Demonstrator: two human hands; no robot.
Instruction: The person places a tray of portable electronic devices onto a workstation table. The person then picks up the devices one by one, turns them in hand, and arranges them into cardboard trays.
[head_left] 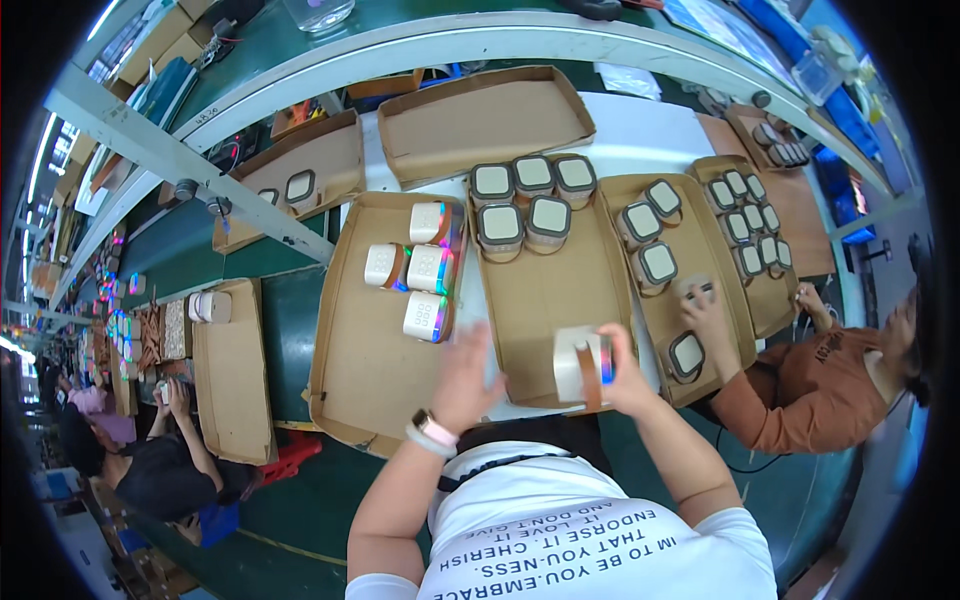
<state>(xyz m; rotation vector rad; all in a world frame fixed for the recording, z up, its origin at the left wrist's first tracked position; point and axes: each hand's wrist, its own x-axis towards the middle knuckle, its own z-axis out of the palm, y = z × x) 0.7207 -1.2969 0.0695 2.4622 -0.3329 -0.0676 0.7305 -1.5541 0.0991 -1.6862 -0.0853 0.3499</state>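
My right hand (625,378) grips a small white cube-shaped speaker (570,366) by its side, over the near end of the middle cardboard tray (550,320). A brown strap and a strip of coloured light show on the speaker. My left hand (465,382) is blurred by motion but looks empty, with thumb and fingers apart. It hovers between the middle tray and the left cardboard tray (350,340). Inside the left tray several white speakers (430,268) lie with coloured lights on. Several speakers with dark rims and pale faces (548,218) stand at the middle tray's far end.
On the right, a co-worker in a brown top (800,395) reaches into another tray of speakers (705,320). An upper tray (485,125) lies behind mine. A metal frame bar (420,50) crosses above the bench. Another person in black (165,475) works at far left.
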